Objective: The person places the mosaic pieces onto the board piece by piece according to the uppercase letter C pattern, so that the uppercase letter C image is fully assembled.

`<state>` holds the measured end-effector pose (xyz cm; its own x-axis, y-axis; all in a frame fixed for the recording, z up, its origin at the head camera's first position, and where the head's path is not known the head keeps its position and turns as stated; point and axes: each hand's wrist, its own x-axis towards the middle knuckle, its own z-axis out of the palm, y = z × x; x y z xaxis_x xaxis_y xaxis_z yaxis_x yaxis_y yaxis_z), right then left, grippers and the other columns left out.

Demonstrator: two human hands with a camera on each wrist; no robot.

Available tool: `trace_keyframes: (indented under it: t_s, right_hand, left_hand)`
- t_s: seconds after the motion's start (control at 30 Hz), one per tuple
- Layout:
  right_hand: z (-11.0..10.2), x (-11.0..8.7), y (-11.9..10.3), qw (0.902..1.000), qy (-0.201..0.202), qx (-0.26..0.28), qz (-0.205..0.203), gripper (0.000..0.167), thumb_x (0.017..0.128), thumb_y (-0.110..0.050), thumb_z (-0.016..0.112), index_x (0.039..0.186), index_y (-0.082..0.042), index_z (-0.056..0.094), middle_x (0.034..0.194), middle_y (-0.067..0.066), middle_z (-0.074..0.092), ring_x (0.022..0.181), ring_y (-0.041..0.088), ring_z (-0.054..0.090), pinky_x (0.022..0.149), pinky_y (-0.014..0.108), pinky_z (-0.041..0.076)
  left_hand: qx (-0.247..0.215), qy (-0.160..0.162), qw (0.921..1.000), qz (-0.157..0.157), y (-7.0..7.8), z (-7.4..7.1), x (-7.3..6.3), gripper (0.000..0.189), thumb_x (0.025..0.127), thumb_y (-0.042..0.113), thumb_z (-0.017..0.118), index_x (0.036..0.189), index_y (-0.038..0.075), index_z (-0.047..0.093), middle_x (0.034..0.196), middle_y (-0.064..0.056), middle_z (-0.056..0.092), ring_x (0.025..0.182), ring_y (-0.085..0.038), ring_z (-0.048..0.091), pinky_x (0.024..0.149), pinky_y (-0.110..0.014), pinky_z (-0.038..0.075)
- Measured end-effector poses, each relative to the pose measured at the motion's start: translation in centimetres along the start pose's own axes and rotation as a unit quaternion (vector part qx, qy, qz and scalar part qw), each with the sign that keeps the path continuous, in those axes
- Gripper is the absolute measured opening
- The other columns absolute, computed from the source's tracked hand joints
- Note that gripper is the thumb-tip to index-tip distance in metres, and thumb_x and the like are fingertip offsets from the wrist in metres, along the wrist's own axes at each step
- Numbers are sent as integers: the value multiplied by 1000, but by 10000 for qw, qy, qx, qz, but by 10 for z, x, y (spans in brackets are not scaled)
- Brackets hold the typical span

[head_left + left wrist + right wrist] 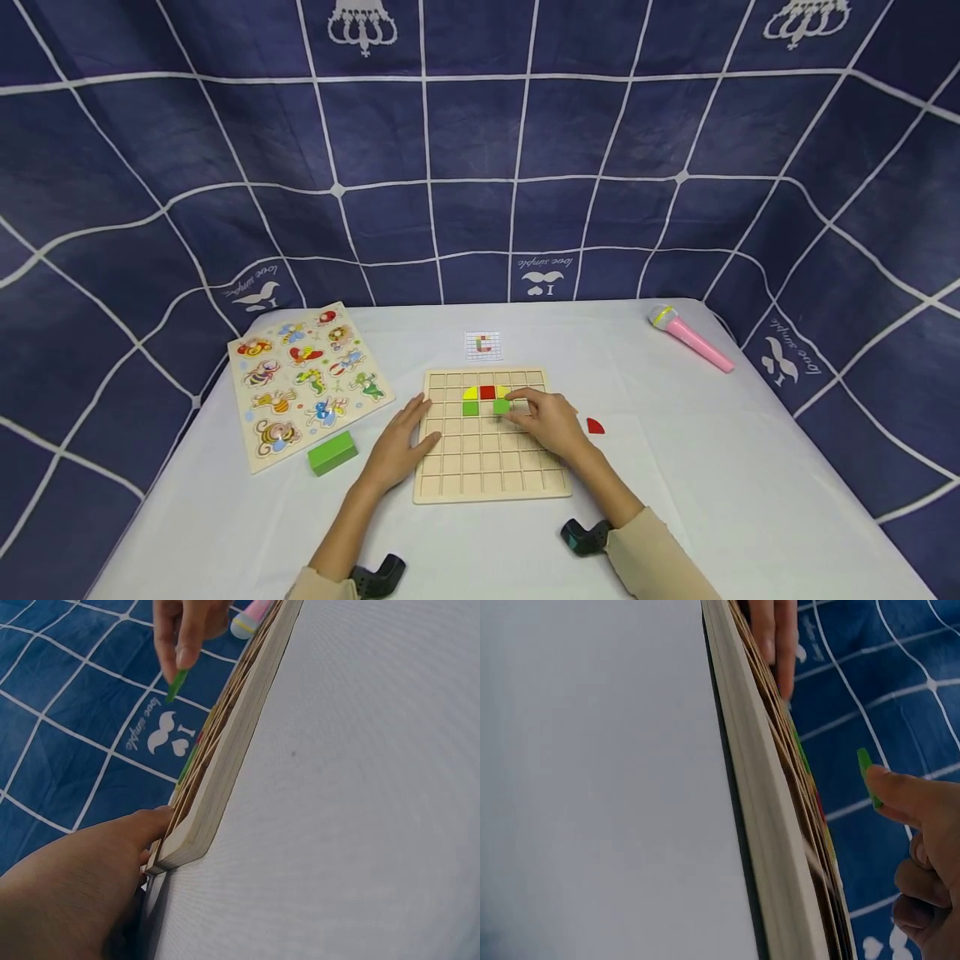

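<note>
A wooden grid board (491,475) lies on the white table. In its upper rows sit a yellow tile with a rounded corner (471,392), a red square tile (488,392), another yellow tile (503,391) partly covered by fingers, and a green square tile (470,408). My right hand (555,423) pinches a second green square tile (866,776) between thumb and fingertip, raised off the board in both wrist views. At the board's left side rests my left hand (397,450), its thumb on the rim and fingers extended along the edge.
A small pattern card (483,346) lies behind the board. Right of it are a red quarter-round tile (595,426) and a pink toy microphone (690,337). On the left lie a green block (332,453) and an animal picture puzzle (252,400). A blue curtain (480,217) hangs behind the table.
</note>
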<state>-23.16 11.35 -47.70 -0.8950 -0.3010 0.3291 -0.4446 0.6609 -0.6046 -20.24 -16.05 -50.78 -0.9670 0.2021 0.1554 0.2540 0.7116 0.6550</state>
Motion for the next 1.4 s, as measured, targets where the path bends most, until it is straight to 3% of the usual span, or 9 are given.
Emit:
trace_keyframes:
  t_s: [0.27,0.87,1.0,1.13,1.23,1.4]
  right_hand:
    - [28,4,-21,9988,-472,-129,-51,30,79,-35,73,102,-17,70,47,-12,33,44,3,26,39,20,26]
    - [41,4,-19,9983,-465,-212,-280,28,78,-32,74,101,-15,71,48,-12,37,43,1,29,38,18,26]
    - [40,5,-19,9983,-446,-211,-303,30,78,-33,74,103,-16,70,49,-8,42,44,2,30,39,20,29]
    - [33,3,-16,9990,-329,-239,-211,31,78,-36,73,103,-18,70,59,-4,58,49,2,36,47,21,37]
    - [22,0,-11,9993,-266,-232,-130,31,78,-36,73,103,-19,70,55,-5,55,48,2,33,46,21,35]
    - [-2,-10,5,9998,-114,-129,-49,28,78,-30,74,102,-17,70,47,-9,35,42,1,24,38,19,23]
  left_hand:
    - [11,15,10000,11,-2,2,0,62,89,35,61,140,8,39,149,-8,27,135,-30,24,107,-49,23]
    - [23,26,10000,20,0,0,-1,61,89,34,61,140,8,40,149,-9,27,135,-32,25,107,-50,24]
    - [18,68,10000,51,-1,0,-1,61,89,34,61,139,7,40,149,-10,28,134,-32,25,106,-50,24]
    - [15,79,9999,73,-1,0,-1,61,89,34,61,139,7,40,149,-10,28,134,-32,25,107,-50,24]
    - [2,68,10000,65,0,0,-1,61,89,34,61,140,7,40,149,-10,28,135,-32,25,107,-50,23]
    - [3,83,10000,52,0,0,-1,61,88,34,61,140,7,40,148,-11,28,134,-33,25,107,-50,24]
